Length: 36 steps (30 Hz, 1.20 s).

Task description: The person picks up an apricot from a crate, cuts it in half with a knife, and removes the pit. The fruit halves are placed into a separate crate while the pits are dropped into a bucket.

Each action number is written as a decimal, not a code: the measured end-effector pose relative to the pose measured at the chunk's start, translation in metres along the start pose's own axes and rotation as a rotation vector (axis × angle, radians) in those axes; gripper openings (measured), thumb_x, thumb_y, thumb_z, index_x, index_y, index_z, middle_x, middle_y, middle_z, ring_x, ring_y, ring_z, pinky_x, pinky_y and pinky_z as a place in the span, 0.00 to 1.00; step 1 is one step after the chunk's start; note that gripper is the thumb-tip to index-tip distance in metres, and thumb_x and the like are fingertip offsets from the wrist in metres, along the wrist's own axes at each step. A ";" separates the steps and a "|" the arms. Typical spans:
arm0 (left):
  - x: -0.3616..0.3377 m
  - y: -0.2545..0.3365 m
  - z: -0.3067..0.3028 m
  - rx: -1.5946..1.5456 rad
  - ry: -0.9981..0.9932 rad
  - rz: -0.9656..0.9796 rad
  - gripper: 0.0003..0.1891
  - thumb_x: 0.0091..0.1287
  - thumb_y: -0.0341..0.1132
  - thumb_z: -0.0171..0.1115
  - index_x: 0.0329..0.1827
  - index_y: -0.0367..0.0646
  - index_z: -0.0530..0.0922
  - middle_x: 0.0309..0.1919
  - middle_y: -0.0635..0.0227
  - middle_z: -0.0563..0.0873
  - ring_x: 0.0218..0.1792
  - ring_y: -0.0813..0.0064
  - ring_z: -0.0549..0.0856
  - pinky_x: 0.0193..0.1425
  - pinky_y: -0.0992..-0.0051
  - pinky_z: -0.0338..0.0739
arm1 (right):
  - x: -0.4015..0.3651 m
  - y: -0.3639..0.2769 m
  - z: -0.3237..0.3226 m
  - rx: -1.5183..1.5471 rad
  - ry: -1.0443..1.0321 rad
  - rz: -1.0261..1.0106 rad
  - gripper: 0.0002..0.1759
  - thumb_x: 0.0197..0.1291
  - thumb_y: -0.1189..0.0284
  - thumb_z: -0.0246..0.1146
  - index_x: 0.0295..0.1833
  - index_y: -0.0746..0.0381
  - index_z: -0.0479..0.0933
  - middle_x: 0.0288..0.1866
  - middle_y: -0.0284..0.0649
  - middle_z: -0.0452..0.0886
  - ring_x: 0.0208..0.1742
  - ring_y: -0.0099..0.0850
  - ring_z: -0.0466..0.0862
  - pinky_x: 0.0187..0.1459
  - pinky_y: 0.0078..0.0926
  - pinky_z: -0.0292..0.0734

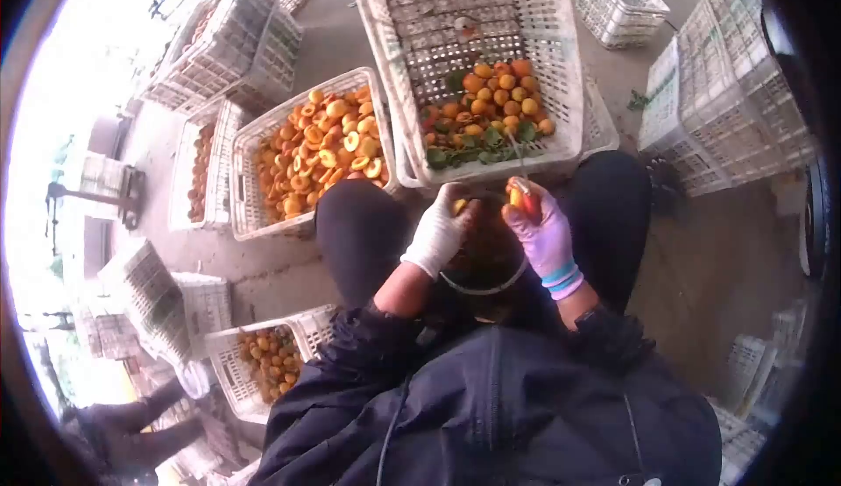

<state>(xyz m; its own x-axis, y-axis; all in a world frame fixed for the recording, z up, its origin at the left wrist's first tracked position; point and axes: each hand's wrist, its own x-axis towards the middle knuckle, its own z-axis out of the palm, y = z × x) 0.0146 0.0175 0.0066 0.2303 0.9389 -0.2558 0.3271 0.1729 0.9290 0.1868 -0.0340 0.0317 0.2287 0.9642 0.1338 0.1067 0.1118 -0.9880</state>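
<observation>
Pinching a small orange apricot [459, 206] in white-gloved left hand [438, 234], clamping red-handled knife [526, 198] in purple-gloved right hand [545, 236]. Seemingly halving it; needing steady blade control next.

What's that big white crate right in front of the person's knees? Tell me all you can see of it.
The big crate is white latticed plastic, it seems, and open-topped. Its far part is mostly bare; orange fruit and green leaves are heaped at the near end, by the person's knees. It seems to rest on another white crate.
</observation>
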 end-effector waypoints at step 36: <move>0.375 -0.055 0.018 0.582 0.118 -0.394 0.30 0.68 0.42 0.65 0.68 0.39 0.67 0.52 0.54 0.82 0.48 0.64 0.83 0.48 0.66 0.80 | 0.023 -0.016 -0.037 0.620 0.009 0.763 0.25 0.73 0.52 0.52 0.58 0.63 0.74 0.34 0.30 0.79 0.26 0.15 0.71 0.28 0.15 0.64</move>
<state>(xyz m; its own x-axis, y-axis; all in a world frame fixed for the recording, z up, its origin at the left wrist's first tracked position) 0.0992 0.3550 -0.1448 -0.0955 0.8710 -0.4820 0.8094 0.3498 0.4717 0.2258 -0.0220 0.0534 0.0325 0.8287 -0.5588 -0.5989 -0.4314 -0.6747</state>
